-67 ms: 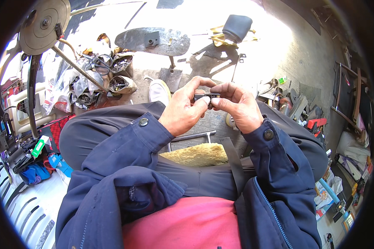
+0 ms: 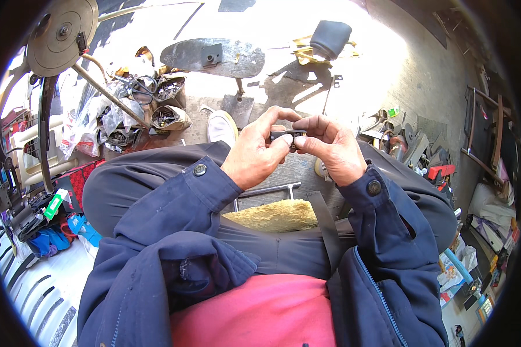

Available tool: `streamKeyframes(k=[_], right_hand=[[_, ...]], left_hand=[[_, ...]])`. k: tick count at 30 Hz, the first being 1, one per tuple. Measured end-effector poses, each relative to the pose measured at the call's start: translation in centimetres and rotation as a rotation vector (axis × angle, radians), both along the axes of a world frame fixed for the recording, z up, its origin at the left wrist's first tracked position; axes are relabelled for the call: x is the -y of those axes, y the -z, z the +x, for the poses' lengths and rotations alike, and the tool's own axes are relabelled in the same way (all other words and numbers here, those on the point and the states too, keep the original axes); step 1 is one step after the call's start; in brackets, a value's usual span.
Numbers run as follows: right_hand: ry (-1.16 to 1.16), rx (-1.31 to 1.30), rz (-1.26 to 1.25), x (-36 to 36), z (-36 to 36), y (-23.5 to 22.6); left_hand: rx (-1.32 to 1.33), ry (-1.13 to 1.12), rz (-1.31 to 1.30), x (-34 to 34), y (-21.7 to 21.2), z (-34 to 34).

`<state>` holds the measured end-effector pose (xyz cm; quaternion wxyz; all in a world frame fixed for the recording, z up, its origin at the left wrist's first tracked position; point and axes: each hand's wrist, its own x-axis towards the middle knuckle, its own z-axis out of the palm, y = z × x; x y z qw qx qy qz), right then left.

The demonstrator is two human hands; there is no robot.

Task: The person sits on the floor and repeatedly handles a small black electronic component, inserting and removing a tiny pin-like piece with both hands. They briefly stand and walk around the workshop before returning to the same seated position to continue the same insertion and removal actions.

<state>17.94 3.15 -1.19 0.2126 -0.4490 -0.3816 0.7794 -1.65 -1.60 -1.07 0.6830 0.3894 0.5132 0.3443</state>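
My left hand [image 2: 259,151] and my right hand [image 2: 331,148] meet in front of me above my knees. Between their fingertips they pinch a small dark metal part [image 2: 285,136]. The thumb and forefinger of each hand close on one end of it. Both sleeves are dark blue with a button at the cuff. I sit on a seat with yellow foam padding [image 2: 276,214] showing between my legs. Most of the small part is hidden by my fingers.
A flat metal plate on a post [image 2: 213,56] stands ahead on the sunlit concrete. A round metal disc on a rod [image 2: 61,32] rises at the upper left above plastic bags of parts [image 2: 156,104]. A black cushion [image 2: 330,36] lies far ahead. Tools and scrap [image 2: 414,147] crowd the right.
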Motion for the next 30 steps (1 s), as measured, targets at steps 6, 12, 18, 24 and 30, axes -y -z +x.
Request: streamKeyframes(k=[6, 12, 18, 24, 30], right_hand=[[-0.019, 0.025, 0.008, 0.0, 0.0, 0.2], [-0.036, 0.045, -0.021, -0.1, 0.1, 0.1], [-0.040, 0.057, -0.026, -0.2, 0.0, -0.1], [-0.033, 0.053, -0.040, -0.1, 0.0, 0.1], [-0.045, 0.045, -0.015, 0.0, 0.3, 0.4]], left_hand=[[-0.034, 0.008, -0.040, -0.1, 0.3, -0.2], [0.075, -0.016, -0.135, -0.1, 1.0, -0.4], [0.170, -0.046, -0.174, 0.0, 1.5, -0.6], [0.194, -0.074, -0.190, 0.0, 1.5, -0.5], [0.222, -0.038, -0.227, -0.2, 1.3, -0.8]])
